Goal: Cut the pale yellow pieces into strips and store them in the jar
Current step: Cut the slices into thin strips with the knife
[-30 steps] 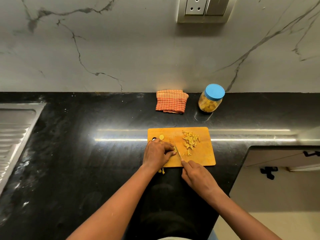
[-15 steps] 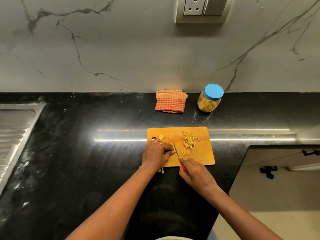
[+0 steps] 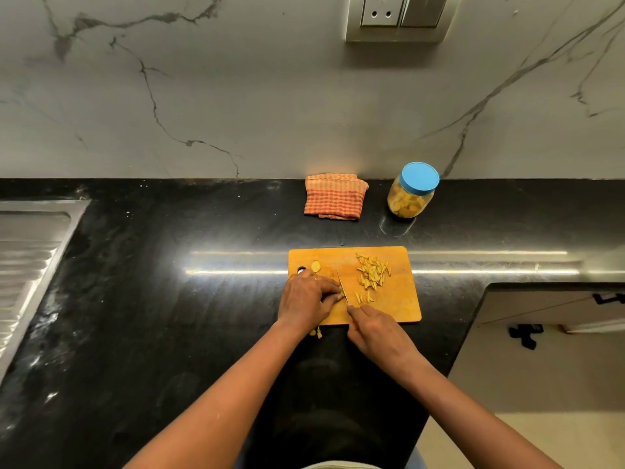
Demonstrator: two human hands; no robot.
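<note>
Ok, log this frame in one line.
phase: slicing | left hand: holds piece on cutting board | right hand: grips knife | strips: piled | jar: lidded

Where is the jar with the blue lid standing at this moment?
In the head view, the jar stands at the back of the counter near the wall, just right of the folded checked cloth, beyond the cutting board.

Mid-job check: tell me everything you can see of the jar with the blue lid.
The jar is clear, plastic or glass by its look, with a round blue lid closed on top. Pale yellow pieces show inside. It stands on the black counter by the marble wall, right of the folded checked cloth, apart from it. Nothing else touches it.
</note>
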